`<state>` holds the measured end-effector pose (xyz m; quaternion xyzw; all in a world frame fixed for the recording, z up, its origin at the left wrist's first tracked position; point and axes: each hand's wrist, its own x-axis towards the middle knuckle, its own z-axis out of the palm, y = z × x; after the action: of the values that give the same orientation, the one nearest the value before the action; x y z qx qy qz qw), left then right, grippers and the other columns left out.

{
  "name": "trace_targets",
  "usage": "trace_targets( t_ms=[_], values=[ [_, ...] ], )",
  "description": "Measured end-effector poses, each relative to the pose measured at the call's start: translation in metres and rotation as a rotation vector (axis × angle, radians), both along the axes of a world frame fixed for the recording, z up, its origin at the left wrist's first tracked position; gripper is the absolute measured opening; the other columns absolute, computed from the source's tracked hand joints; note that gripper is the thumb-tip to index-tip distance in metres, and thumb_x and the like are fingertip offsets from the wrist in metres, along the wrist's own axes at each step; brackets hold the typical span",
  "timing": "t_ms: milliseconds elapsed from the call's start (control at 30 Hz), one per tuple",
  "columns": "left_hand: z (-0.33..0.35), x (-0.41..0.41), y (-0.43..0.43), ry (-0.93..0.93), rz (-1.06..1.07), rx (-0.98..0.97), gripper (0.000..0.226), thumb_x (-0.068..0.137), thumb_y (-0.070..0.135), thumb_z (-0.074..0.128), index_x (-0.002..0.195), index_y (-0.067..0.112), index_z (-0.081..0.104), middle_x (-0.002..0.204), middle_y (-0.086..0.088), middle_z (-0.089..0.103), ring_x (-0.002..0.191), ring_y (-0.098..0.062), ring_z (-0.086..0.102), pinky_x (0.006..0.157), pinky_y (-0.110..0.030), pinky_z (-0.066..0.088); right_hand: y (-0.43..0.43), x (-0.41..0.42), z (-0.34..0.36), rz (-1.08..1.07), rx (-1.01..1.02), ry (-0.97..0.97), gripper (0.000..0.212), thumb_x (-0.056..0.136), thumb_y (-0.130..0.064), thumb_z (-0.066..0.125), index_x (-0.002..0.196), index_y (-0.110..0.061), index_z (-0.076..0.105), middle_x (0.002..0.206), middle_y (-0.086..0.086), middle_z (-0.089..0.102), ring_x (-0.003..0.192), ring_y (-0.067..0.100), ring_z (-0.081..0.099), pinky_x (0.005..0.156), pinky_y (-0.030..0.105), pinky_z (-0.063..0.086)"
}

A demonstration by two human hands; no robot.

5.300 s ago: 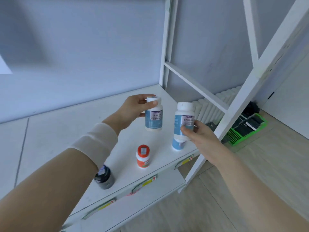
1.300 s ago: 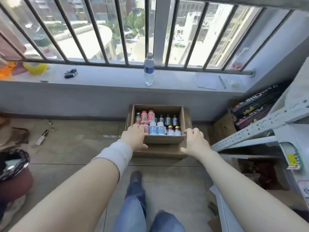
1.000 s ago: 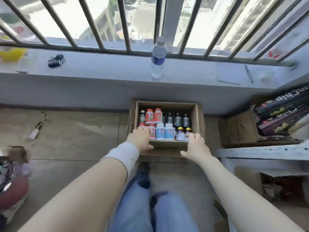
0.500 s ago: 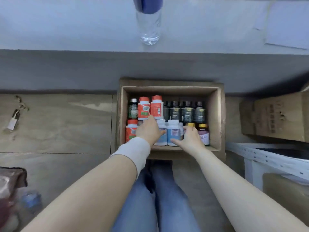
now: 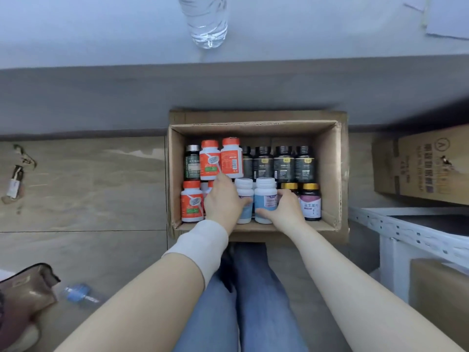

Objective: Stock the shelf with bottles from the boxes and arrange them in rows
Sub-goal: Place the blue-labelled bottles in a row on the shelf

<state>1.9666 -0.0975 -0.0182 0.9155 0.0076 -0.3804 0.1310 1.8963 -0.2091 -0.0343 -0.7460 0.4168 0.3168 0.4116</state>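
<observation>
Head camera, looking down: a person's two hands are reaching into an open cardboard box (image 5: 253, 127) that is sitting on the tiled floor against a grey wall. A clear, ribbed water bottle (image 5: 206, 24) on the ledge above is running out of frame at the top, and the fingertips of the left hand (image 5: 223, 199) are lying out of sight among the bottles. The box is holding upright plastic bottles in two rows: orange-capped bottles (image 5: 210, 161) at left, dark glossy bottles (image 5: 284, 163) at the back, and a gold-capped bottle (image 5: 311, 203) at front right. The left hand is holding the left white bottle (image 5: 244, 189), its thumb lying across the blue label. The right hand (image 5: 286, 212) is curling round the right white bottle (image 5: 265, 194) just beside it. A white perforated metal shelf (image 5: 418, 229) is standing at right.
</observation>
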Motion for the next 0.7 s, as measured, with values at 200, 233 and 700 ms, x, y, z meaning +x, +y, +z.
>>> trace_targets(
  t_ms=[200,233,700],
  values=[
    [0.000,-0.002,0.007,-0.017,-0.013,-0.056,0.031,0.087,0.033,0.062,0.116,0.021,0.060,0.121,-0.004,0.059,0.106,-0.023,0.059,0.083,-0.035,0.050,-0.011,-0.004,0.010,0.020,-0.027,0.018,0.066,0.073,-0.035,0.075,0.126,-0.010,0.046,0.125,0.010,0.041,0.116,0.025,0.046,0.096,0.033,0.038],
    [0.000,-0.001,0.007,-0.033,-0.015,-0.050,0.030,0.087,0.035,0.062,0.114,0.022,0.060,0.120,-0.004,0.059,0.106,-0.023,0.059,0.082,-0.035,0.050,-0.013,-0.006,0.012,0.003,-0.021,0.019,0.066,0.072,-0.034,0.076,0.126,-0.010,0.045,0.125,0.011,0.042,0.117,0.025,0.046,0.098,0.034,0.038],
    [0.014,-0.010,-0.005,-0.043,-0.088,-0.043,0.053,0.077,0.049,0.068,0.118,0.018,0.053,0.118,-0.005,0.054,0.105,-0.026,0.058,0.084,-0.035,0.050,-0.022,-0.025,0.030,-0.219,0.046,-0.103,0.064,0.072,-0.026,0.078,0.123,-0.011,0.041,0.124,0.005,0.056,0.112,0.021,0.055,0.095,0.038,0.046]
  ],
)
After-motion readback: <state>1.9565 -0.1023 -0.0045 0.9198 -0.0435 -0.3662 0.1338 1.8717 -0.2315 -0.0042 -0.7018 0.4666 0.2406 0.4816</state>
